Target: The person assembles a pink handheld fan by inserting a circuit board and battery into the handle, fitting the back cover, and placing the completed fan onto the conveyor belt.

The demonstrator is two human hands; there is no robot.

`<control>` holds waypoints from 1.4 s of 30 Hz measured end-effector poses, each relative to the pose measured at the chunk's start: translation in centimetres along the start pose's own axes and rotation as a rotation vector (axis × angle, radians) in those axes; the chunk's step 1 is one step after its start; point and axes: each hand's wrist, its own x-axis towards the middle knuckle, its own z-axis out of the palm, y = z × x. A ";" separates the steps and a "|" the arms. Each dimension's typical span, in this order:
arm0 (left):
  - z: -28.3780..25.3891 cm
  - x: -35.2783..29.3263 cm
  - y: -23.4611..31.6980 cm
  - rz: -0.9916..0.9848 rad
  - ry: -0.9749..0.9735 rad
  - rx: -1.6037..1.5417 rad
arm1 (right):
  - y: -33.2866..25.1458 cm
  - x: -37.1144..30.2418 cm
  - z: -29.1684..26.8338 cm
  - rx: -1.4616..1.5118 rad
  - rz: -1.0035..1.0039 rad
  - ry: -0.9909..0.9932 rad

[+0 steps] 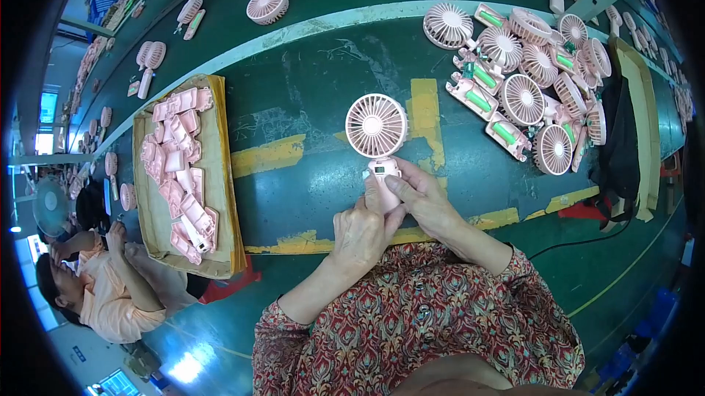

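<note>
Pink handheld fan (377, 126) upright over the green surface (308, 176), close to the body, handle gripped by both hands. Left hand (361, 231) wraps the lower handle; right hand (424, 201) clamps the upper part, thumb on the front panel. Likely light, rigid plastic (grille looks fragile), best held by the handle. Left: cardboard tray (154, 212) of pink shells. Far right: heap of unfinished fans (529, 80).
</note>
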 end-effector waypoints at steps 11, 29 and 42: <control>0.0 1.4 -2.0 -0.191 -0.345 -1.113 | -1.3 -0.4 -0.6 0.313 -0.072 -0.068; 0.7 1.0 -1.2 0.135 0.008 -0.725 | -2.1 -0.6 0.3 0.340 -0.073 -0.016; -1.5 4.1 -4.2 -0.043 -0.124 -1.280 | -2.6 4.7 1.5 0.188 -0.079 -0.103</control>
